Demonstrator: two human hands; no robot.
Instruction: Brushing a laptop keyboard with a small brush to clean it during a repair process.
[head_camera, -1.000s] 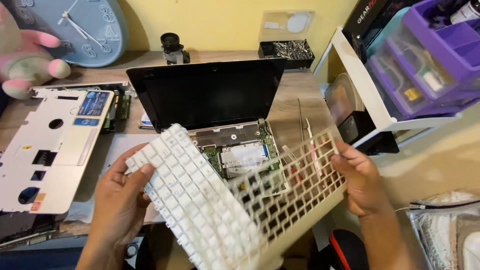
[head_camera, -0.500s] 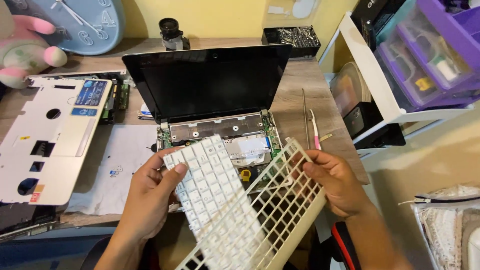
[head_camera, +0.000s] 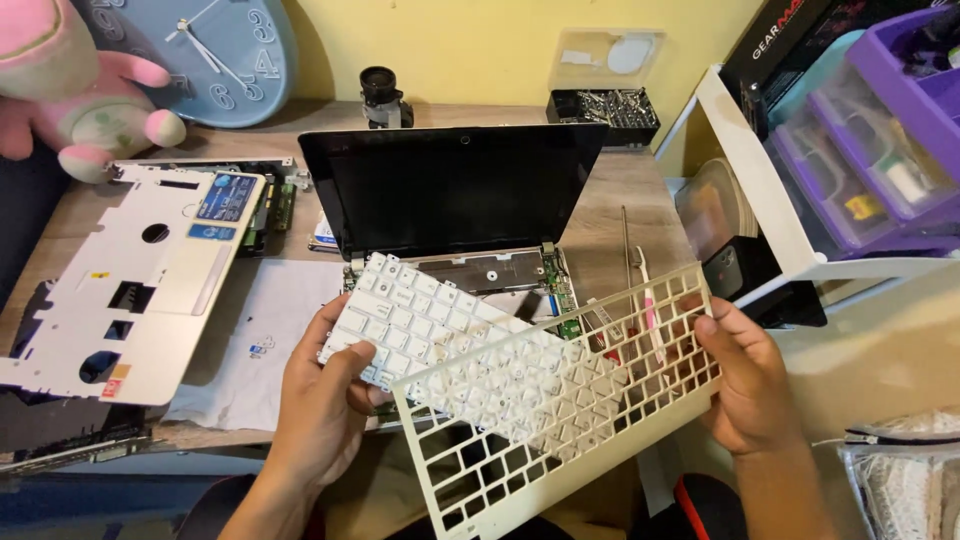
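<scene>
We are holding a white laptop keyboard (head_camera: 430, 325) in our left hand (head_camera: 325, 400), the grip of that hand clamped on the keyboard's lower left corner with the thumb lying across the keys. Our right hand (head_camera: 750, 385) is gripping the right end of a cream keyboard frame (head_camera: 560, 400), a grid of open key slots, fingers closed around its edge. The frame is lying tilted over the right part of the keyboard, overlapping it, and both are being held above the front edge of the desk (head_camera: 610, 190). Behind them a small opened laptop (head_camera: 455, 195) is sitting at the middle of the desk with its dark screen upright and its bare circuit board showing below. A white bottom cover (head_camera: 130, 280) with cutouts is lying toward the left edge, beside a sheet of white paper (head_camera: 270, 330). A pink-handled tool (head_camera: 648, 300) is lying near the right edge, seen through the frame. At the back edge a black tray of screws (head_camera: 603, 108) is standing, with a blue wall clock (head_camera: 215, 55) and a pink plush toy (head_camera: 70, 90) at the back left corner.
</scene>
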